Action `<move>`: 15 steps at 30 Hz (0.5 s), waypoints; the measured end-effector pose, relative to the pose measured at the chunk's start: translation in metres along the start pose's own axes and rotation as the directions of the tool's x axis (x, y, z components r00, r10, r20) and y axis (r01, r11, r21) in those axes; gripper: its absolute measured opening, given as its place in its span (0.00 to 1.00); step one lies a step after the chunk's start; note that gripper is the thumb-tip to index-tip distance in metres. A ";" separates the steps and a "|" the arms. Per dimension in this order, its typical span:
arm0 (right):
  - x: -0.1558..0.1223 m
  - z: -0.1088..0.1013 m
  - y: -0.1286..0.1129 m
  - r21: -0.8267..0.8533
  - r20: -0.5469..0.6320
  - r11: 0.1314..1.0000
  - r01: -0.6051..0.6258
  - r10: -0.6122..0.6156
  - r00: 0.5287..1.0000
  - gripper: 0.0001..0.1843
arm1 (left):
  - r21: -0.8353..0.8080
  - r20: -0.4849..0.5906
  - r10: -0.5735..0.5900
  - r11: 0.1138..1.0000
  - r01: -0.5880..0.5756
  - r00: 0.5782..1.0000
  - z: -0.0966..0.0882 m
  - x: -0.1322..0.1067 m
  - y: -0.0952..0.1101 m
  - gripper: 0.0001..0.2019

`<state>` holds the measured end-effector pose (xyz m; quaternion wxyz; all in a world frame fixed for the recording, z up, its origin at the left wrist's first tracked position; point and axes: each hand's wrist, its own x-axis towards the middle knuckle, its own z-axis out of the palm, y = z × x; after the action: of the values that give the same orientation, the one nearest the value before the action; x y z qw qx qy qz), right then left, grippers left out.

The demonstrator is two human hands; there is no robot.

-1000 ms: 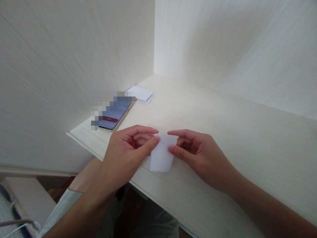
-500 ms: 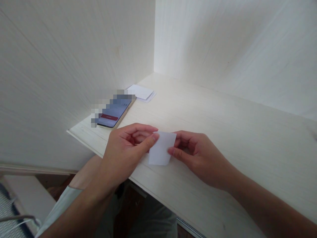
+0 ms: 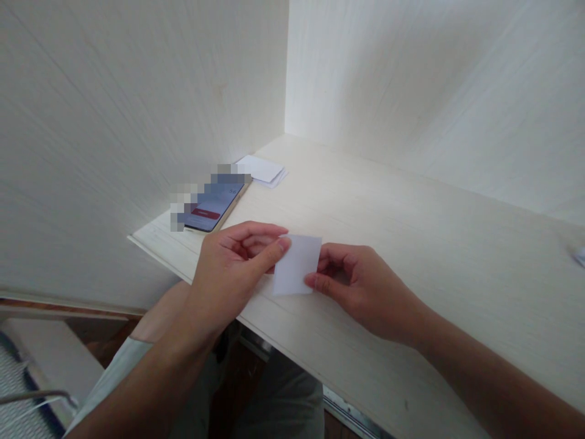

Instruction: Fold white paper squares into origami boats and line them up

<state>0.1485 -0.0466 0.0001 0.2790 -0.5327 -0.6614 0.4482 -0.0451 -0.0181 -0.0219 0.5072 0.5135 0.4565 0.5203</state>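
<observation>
A small white piece of paper [image 3: 296, 266] is held just above the pale wooden desk [image 3: 411, 244], near its front edge. My left hand [image 3: 233, 268] pinches the paper's left edge between thumb and forefinger. My right hand [image 3: 361, 286] pinches the right edge, with the other fingers curled under. Both hands are closed on the paper, and its lower corner hangs close to the desk top.
A phone [image 3: 214, 207] with a lit screen lies at the desk's left, against the side panel. A few white paper slips [image 3: 261, 170] lie behind it near the corner. White panels wall the desk at left and back. A small pale object [image 3: 579, 256] shows at the right edge.
The paper now looks shorter than one second ago, its lower edge drawn up. Both hands have shifted slightly up in the picture and my right fingers have curled in closer.
</observation>
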 end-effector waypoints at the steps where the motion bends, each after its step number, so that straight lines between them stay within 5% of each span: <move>1: 0.000 0.000 0.000 -0.015 0.002 1.000 -0.002 0.002 1.000 0.05 | -0.010 -0.002 -0.003 1.000 0.003 1.000 0.000 0.000 0.000 0.08; 15: -0.001 -0.001 -0.002 -0.035 -0.013 0.999 0.029 -0.029 0.999 0.07 | 0.003 -0.026 -0.027 1.000 0.028 0.999 0.001 0.000 0.003 0.11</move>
<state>0.1486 -0.0479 0.0021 0.2806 -0.5309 -0.6749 0.4288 -0.0446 -0.0184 -0.0191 0.5075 0.5010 0.4709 0.5192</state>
